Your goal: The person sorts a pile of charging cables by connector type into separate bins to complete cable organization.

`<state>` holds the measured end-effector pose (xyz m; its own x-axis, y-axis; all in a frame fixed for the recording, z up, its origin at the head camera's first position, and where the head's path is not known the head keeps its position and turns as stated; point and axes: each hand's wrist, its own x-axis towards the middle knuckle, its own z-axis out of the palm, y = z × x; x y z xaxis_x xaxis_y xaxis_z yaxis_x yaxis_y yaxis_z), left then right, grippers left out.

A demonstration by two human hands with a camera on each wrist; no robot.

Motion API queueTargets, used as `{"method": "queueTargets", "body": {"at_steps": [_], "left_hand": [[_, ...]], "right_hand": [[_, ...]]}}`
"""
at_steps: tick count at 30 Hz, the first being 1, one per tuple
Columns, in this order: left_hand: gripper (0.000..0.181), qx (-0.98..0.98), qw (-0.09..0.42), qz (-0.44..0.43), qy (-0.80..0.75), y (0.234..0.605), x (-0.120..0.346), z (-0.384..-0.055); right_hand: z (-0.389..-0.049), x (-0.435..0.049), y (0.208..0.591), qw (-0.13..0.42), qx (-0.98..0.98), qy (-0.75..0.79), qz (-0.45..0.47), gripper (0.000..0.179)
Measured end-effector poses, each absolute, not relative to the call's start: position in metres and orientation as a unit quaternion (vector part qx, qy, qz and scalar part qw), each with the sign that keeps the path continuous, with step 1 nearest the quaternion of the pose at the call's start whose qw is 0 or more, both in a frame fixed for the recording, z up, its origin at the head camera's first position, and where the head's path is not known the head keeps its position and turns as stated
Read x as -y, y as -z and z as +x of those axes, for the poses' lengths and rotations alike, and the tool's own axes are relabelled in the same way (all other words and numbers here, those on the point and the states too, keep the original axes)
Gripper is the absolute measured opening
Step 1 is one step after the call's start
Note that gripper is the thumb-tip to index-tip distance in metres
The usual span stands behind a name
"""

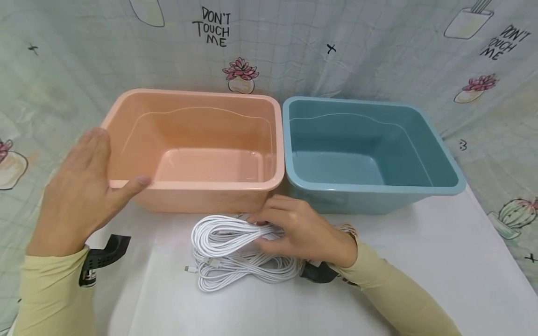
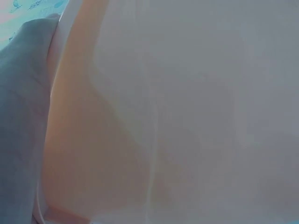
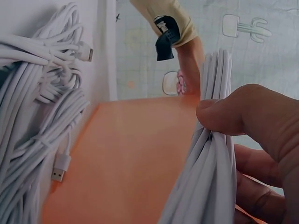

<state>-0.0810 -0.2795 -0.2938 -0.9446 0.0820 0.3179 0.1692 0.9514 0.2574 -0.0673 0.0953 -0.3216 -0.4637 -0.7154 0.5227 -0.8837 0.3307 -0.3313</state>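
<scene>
My right hand pinches a coiled white USB cable at its tied middle, thumb on one side and fingers on the other. In the right wrist view the thumb presses on the gathered strands of that cable. Below it, more white cable bundles lie on the table, and their USB plugs show in the right wrist view. My left hand rests with straight fingers on the left rim of the peach bin, thumb over the front corner. Part of the held coil is hidden behind the right hand.
A blue bin stands right beside the peach one, their rims nearly touching. Both bins show bare floors. Behind them hangs a patterned cloth. White covering lies over the table. A brownish coil peeks out behind the right wrist.
</scene>
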Motion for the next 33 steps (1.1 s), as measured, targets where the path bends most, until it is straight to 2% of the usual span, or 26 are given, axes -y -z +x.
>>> {"method": "queueTargets", "body": {"at_steps": [8,33], "left_hand": [[0.101,0.978,0.137,-0.066,0.139,0.290,0.276,-0.083],[0.102,0.980,0.130,-0.053,0.139,0.293,0.278,-0.080]], "right_hand": [[-0.069,-0.100,0.308,0.156,0.809,-0.291,0.486,0.025],[-0.072,-0.105,0.276,0.123,0.786,-0.351,0.494,0.028]]}}
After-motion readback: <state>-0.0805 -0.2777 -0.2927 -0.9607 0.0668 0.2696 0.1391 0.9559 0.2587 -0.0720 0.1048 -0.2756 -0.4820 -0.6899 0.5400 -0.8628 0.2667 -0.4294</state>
